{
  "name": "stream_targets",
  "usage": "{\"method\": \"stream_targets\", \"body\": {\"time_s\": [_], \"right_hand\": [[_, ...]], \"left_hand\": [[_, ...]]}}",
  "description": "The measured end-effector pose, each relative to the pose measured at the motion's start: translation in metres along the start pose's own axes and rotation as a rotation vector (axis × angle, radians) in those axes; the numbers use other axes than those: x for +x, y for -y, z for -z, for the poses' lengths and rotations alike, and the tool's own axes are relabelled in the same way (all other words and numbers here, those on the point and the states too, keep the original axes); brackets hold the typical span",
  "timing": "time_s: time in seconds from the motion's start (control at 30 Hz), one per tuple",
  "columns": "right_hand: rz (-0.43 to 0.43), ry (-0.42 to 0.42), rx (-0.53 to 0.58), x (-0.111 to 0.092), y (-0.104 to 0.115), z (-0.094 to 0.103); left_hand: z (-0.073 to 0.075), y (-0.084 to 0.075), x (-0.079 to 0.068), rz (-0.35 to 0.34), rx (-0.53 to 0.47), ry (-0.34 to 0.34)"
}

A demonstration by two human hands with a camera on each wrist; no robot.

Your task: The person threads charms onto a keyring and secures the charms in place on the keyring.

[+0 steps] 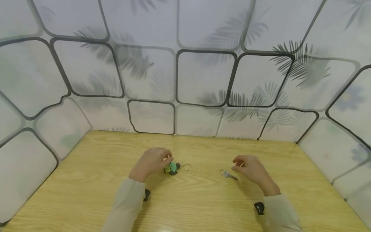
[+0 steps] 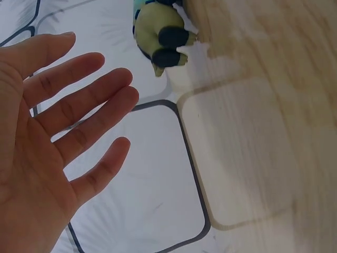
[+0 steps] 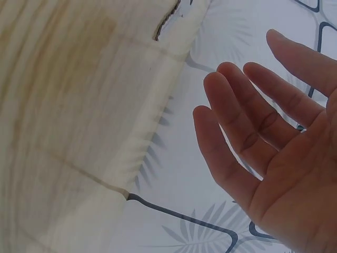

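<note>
On the wooden table lies a green figurine keychain [image 1: 172,168], its dark parts and metal ring [image 1: 187,167] pointing right. My left hand [image 1: 151,162] hovers beside and partly over it, fingers loosely bent with nothing between them. The left wrist view has the figurine's yellow-green body and dark feet [image 2: 167,47] beyond the spread fingertips. Farther right, a silver key [image 1: 229,175] on a small ring lies flat. Just past it is my right hand [image 1: 255,170], relaxed and holding nothing. In the right wrist view the key's toothed blade [image 3: 167,21] shows at the top, apart from the fingers.
The light wooden tabletop [image 1: 197,206] is enclosed at the back and both sides by white panels [image 1: 203,77] patterned with dark outlines and leaves. A black wrist-worn piece [image 1: 259,208] sits by the right cuff, another [image 1: 147,195] by the left.
</note>
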State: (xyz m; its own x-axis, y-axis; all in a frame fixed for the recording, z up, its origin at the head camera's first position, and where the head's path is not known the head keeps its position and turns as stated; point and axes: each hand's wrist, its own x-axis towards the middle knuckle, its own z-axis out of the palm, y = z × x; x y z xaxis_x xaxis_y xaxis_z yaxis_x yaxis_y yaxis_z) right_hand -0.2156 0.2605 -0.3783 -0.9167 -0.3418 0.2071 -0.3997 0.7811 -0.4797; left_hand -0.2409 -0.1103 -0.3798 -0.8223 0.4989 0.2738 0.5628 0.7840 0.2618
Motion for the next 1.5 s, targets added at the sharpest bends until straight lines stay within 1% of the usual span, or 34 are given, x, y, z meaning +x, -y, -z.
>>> {"method": "stream_targets", "body": {"time_s": [0.13,0.33,0.5,0.63,0.77,0.9,1.03,1.23,1.4,1.5], "right_hand": [[0.004,0.007,-0.002,0.001,0.0,-0.004],[0.015,0.017,0.01,0.004,0.002,-0.006],[-0.014,0.039,0.03,0.005,0.003,-0.011],[-0.025,0.043,0.041,0.007,0.003,-0.011],[-0.023,0.048,0.04,0.011,0.005,-0.009],[-0.034,0.055,0.052,0.012,0.005,-0.011],[-0.049,0.064,0.059,0.01,0.004,-0.013],[-0.043,0.039,0.056,0.009,0.004,-0.013],[-0.036,0.049,0.063,0.009,0.003,-0.016],[-0.036,0.051,0.056,0.009,0.004,-0.016]], "left_hand": [[-0.003,-0.004,0.006,-0.01,-0.011,0.028],[-0.009,-0.007,0.011,0.009,-0.048,0.07],[-0.016,-0.008,0.012,0.015,-0.064,0.104],[-0.018,-0.012,0.017,-0.008,-0.081,0.122],[-0.021,-0.015,0.021,-0.002,-0.113,0.175],[-0.024,-0.017,0.019,0.009,-0.124,0.22],[-0.026,-0.02,0.018,-0.003,-0.119,0.247],[-0.028,-0.025,0.022,-0.018,-0.049,0.26],[-0.031,-0.026,0.025,0.015,-0.045,0.276],[-0.033,-0.027,0.025,0.035,-0.042,0.263]]}}
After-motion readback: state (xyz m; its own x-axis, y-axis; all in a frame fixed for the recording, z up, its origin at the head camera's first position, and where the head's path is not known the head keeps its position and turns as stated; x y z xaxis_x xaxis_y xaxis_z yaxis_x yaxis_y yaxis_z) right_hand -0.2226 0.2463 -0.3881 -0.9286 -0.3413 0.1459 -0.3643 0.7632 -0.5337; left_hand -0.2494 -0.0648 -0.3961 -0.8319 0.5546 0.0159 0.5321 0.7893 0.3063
